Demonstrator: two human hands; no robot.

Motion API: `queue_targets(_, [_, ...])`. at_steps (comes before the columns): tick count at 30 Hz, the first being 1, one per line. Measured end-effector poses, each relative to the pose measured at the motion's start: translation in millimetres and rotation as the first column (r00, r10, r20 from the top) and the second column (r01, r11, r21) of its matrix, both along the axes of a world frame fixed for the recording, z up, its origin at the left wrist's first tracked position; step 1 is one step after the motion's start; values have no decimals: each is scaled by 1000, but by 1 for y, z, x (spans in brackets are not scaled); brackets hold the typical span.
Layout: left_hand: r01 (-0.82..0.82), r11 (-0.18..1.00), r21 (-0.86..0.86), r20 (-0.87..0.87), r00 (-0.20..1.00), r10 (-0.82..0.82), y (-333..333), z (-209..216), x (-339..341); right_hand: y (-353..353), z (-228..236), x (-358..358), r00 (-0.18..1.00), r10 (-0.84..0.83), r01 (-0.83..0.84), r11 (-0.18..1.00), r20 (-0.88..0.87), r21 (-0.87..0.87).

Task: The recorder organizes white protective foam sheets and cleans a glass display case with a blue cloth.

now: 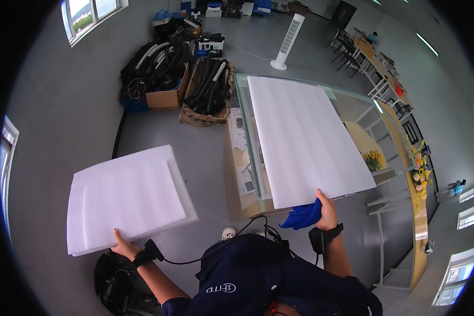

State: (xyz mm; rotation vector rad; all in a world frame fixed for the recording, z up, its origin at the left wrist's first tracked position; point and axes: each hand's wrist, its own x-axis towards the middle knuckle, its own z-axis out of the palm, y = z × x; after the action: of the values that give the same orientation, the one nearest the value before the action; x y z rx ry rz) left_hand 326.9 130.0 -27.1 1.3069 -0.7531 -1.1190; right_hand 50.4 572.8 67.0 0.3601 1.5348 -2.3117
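My left hand (124,246) is closed on the near edge of a few stacked white foam sheets (131,195), held out over the floor at the left. A smaller sheet lies on top of larger ones. At the right, a large white foam sheet (305,137) covers much of the top of a glass display case (240,100). My right hand (327,211) grips this sheet's near edge, thumb on top, with a bunched blue cloth (303,215) in the same hand. Its fingers under the sheet are partly hidden. Both wrists wear black straps with small boxes.
Black cables (268,227) hang in front of my body. Beyond the case stand a white tower fan (288,42) and cardboard boxes (166,99) of black parts. A dark chair-like object (113,284) is at lower left. Flowers (420,171) sit on a long wooden table (420,226) at right.
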Motion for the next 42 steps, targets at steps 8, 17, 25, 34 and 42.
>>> queue_targets(8, [100,995,-23,171,981,-94,7,-55,-3,-16,12,-13,997,64,-63,998,-47,24])
queue_targets(17, [171,985,5,233,958,-167,31,-61,-6,-14,10,-24,991,128,-127,991,-26,45])
queue_targets(25, [153,988,6,214,965,-151,33,-63,-7,-14,10,-23,991,133,-130,987,-32,91])
queue_targets(34, [150,989,19,237,960,-150,33,-63,-11,-18,10,-22,993,109,-103,990,-52,97])
queue_targets(42, [210,977,-18,188,961,-203,31,-70,-9,-6,-3,-30,992,129,-128,985,3,116])
